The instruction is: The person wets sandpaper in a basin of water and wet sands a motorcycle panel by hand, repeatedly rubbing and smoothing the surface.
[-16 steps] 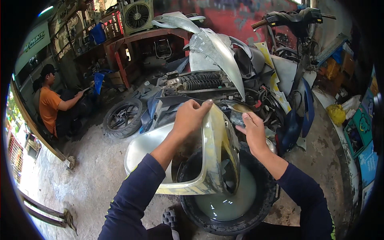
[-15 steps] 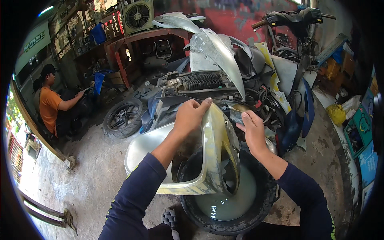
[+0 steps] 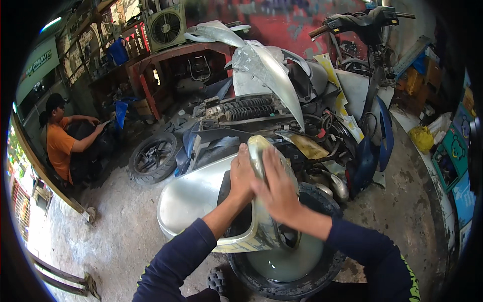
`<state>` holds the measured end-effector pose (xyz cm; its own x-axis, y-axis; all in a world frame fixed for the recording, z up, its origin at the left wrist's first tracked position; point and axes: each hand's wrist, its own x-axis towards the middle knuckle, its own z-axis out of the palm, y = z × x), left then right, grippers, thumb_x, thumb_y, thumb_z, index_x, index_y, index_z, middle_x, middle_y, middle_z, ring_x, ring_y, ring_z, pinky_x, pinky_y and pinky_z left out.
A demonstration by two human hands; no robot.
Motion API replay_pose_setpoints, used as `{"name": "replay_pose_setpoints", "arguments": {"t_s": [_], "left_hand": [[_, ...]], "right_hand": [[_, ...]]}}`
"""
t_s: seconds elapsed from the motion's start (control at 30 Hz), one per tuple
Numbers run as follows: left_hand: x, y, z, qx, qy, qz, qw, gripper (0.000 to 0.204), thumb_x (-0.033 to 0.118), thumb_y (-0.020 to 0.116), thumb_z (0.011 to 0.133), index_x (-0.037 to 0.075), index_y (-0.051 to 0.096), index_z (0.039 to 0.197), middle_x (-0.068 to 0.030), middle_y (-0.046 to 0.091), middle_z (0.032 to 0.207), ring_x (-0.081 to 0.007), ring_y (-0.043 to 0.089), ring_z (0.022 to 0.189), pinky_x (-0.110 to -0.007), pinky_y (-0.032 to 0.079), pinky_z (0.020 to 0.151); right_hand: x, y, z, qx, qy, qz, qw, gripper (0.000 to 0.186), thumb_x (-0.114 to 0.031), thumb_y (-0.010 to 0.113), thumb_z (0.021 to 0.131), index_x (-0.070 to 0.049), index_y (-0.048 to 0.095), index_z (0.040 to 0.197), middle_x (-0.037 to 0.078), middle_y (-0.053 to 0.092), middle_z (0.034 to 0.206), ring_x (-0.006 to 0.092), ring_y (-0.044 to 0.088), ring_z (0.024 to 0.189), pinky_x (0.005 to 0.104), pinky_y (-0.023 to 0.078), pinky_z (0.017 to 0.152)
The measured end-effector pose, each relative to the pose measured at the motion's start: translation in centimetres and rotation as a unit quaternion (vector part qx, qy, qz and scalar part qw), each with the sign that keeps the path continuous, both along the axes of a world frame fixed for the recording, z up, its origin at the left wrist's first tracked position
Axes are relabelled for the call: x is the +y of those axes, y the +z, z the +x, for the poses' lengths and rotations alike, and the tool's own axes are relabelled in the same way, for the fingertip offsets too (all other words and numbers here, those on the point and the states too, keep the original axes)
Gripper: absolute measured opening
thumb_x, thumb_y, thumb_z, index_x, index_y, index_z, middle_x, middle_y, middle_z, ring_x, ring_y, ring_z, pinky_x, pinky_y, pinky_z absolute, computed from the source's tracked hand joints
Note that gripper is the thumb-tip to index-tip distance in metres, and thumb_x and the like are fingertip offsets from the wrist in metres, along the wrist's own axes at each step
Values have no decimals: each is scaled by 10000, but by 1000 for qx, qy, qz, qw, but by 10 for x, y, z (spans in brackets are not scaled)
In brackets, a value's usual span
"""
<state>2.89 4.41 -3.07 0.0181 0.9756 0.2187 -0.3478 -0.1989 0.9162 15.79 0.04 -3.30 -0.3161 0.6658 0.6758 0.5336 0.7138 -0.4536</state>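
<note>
A silver and yellow scooter body panel (image 3: 183, 204) is tilted over a black tub (image 3: 329, 251) of cloudy water. My left hand (image 3: 241, 178) grips the panel's narrow upright arm near its top, fingers pressed together. Against the right side of that same arm, my right hand (image 3: 276, 194) lies with fingers stretched out, blurred by motion; whatever may be under the palm is hidden.
Ahead lies a dismantled scooter with a shock absorber (image 3: 249, 108), silver fairings (image 3: 276, 80) and handlebar (image 3: 372, 20). A loose wheel (image 3: 153, 156) lies left. A co-worker in orange (image 3: 65, 151) crouches beside a wooden beam (image 3: 55, 181). Crates (image 3: 448, 166) stand right.
My right hand has swung left and down onto the panel's arm. My left hand and the panel's top have dropped. The co-worker's other hand has come into sight.
</note>
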Motion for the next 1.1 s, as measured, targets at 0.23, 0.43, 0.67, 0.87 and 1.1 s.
{"name": "replay_pose_setpoints", "arguments": {"t_s": [0.23,0.43,0.67,0.87,1.1], "left_hand": [[1,0,13,-20,65,27,997,622,485,331,1110,14,628,834,-20,593,705,-111,499,622,-300,433,582],[10,-8,4,62,80,-20,995,646,483,299,1115,-2,645,863,-40,631,743,-117,553,669,-323,483,630],[4,-4,0,7,70,3,997,614,456,303,1120,-19,667,983,-63,666,812,-139,579,703,-340,511,683],[12,-9,-3,7,38,-45,998,536,427,326,1120,-11,624,1199,-115,693,1048,-185,682,910,-350,575,805],[14,-10,-1,39,84,-15,996,610,457,320,1117,14,616,819,-24,591,713,-125,499,657,-337,452,609]], "right_hand": [[1,24,-3,14,2,-57,998,830,-444,499,1031,192,248,1502,429,236,1561,543,233,1484,524,207,1233],[13,37,3,54,24,-117,991,855,-458,496,1027,201,227,1500,444,214,1558,554,206,1485,525,173,1242],[-14,21,-8,5,19,-46,999,819,-395,526,1017,203,233,1495,438,224,1557,546,212,1487,534,180,1239],[-16,25,-15,28,-6,-89,996,833,-458,481,1034,210,267,1482,437,272,1539,537,239,1482,502,184,1245],[-2,42,-23,85,-38,-168,981,861,-516,445,1048,197,261,1495,411,242,1572,497,222,1505,466,201,1241]]}}
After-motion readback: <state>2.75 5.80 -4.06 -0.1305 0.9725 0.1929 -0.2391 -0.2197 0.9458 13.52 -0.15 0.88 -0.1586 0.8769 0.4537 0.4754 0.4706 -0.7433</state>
